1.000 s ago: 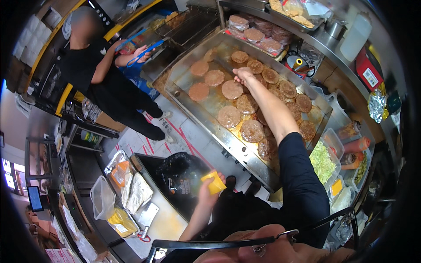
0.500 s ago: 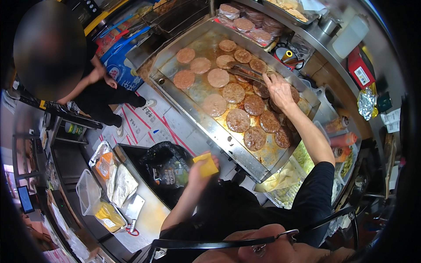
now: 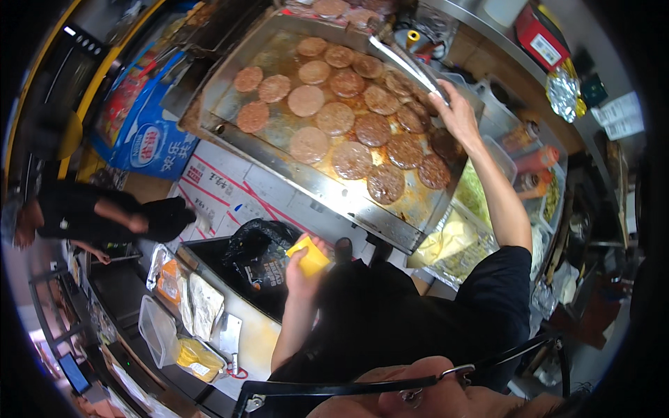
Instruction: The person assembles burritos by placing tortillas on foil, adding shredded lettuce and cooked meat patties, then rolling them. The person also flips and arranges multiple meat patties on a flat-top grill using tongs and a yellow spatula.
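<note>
My left hand (image 3: 300,282) is closed around a square yellow stack of cheese slices (image 3: 311,256), held low in front of my body near the black bin bag. My right hand (image 3: 456,117) grips metal tongs (image 3: 410,61) over the right side of the griddle (image 3: 317,191), their tips pointing up past its back edge. Nothing shows between the tips. Several round patties (image 3: 373,130) lie spread over the greasy plate. Those at the left are paler; those toward the right are browner. My right forearm passes over the griddle's right end.
Tubs of shredded lettuce (image 3: 474,195) and sauce bottles (image 3: 536,159) stand right of the griddle. To my left, a counter carries a cleaver (image 3: 230,334), a clear tub (image 3: 157,331) and yellow packages (image 3: 200,359). A bin bag (image 3: 254,254) sits beside it. Another person (image 3: 90,209) is at far left.
The tongs have lifted from among the patties and swung up toward the back. My left hand still holds the cheese slices, now slightly turned. The view has shifted, and the other person has moved away.
</note>
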